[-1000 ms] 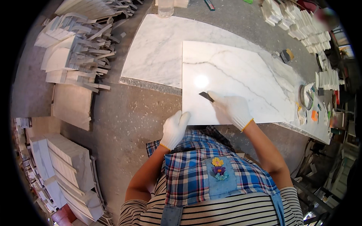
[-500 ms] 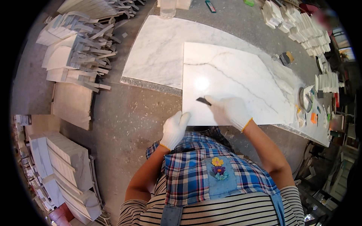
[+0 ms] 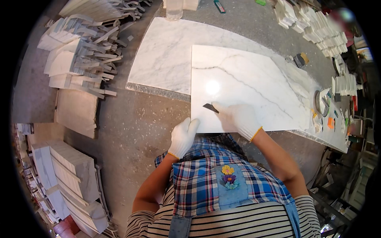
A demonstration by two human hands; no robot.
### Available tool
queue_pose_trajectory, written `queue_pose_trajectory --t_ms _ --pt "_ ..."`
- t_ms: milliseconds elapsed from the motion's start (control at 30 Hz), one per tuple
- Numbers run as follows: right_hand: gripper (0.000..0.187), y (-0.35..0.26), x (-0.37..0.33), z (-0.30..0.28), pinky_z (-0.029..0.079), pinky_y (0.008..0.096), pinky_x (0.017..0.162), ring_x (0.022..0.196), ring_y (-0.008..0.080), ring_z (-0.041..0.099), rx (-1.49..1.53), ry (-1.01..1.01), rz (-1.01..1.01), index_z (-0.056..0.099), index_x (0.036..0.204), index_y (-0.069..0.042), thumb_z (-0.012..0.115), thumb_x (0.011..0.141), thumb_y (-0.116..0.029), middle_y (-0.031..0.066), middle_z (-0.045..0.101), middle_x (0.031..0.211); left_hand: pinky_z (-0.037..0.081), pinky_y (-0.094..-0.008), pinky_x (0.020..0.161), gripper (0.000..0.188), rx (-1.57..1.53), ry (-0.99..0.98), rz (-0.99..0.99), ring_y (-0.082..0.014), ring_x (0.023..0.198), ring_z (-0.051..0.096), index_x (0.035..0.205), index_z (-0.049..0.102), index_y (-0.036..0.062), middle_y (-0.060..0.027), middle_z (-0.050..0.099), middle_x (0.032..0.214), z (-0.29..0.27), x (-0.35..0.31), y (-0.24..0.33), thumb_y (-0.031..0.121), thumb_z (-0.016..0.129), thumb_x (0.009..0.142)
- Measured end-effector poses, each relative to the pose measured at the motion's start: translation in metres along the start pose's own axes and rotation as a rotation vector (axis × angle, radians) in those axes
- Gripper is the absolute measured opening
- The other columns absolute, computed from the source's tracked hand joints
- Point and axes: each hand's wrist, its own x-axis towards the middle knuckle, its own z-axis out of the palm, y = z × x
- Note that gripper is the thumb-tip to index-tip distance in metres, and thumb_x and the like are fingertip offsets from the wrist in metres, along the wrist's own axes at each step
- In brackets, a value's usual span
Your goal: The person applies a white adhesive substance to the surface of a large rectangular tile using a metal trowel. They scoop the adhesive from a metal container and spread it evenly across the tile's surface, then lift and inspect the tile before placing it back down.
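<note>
A white tile with grey, marble-like veins lies over a larger marbled slab, its near edge close to my body. My left hand, in a white knitted glove, is closed on the tile's near left corner, thumb on top; its other fingers are partly hidden. My right hand, gloved alike, is closed round a small dark flat blade-like piece. This piece is low over the tile's near left part; whether it touches the surface I cannot tell. A bright light reflection shows just beyond it.
A clear container stands at the slab's far left. Right of the tile lie a tape roll and a dark block. Stacked white pieces stand far right, tile strips far left, boxed tiles near left.
My right hand has shifted slightly left and toward me with the dark piece. My left hand stays at the tile's corner.
</note>
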Motion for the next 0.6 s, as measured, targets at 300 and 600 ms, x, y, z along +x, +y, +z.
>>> queue_pose_trajectory --t_ms 300,600 --pt "0.039 0.019 -0.012 0.033 0.053 0.0479 0.068 0.078 0.0391 0.069 0.222 0.146 -0.031 0.063 0.136 -0.020 0.057 0.101 -0.038 0.0163 0.074 0.087 0.051 -0.0505 0.077 0.051 0.009 -0.021 -0.014 -0.0472 0.087 0.066 0.094 0.065 0.0002 -0.0279 0.068 0.089 -0.003 0.001 0.003 0.049 0.052 0.103" --pt "0.042 0.077 -0.026 0.070 0.053 0.0391 0.077 0.086 0.0321 0.071 0.508 0.593 0.175 0.068 0.137 -0.022 0.060 0.103 -0.045 0.0149 0.075 0.100 0.052 -0.0478 0.077 0.049 -0.006 -0.024 -0.007 -0.0444 0.085 0.067 0.094 0.066 -0.0001 -0.0268 0.068 0.088 -0.002 0.002 0.007 0.046 0.053 0.103"
